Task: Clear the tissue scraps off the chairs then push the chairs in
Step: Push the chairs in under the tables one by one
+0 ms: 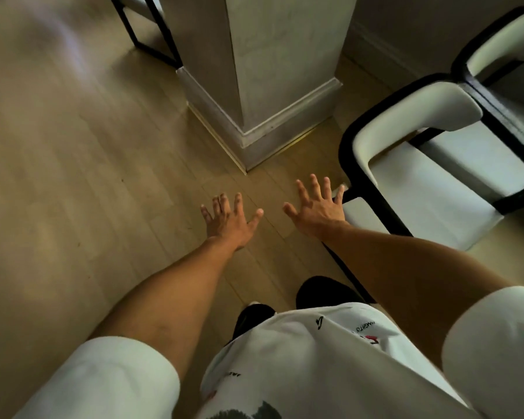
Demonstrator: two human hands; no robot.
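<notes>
Both my arms reach forward over the wood floor. My left hand (229, 217) is spread with the fingers apart and holds nothing. My right hand (316, 204) is also spread and empty, its little finger close to the front corner of a white-cushioned chair with a black frame (418, 189) on the right. That chair's seat shows no tissue scraps. A second chair of the same kind (502, 49) stands behind it at the far right. A third chair's black frame (142, 34) shows at the top left.
A grey square pillar with a white baseboard (263, 71) stands just ahead of my hands. Light wood flooring (73, 176) spreads to the left. My dark shoes (318, 291) and white shirt fill the lower part of the view.
</notes>
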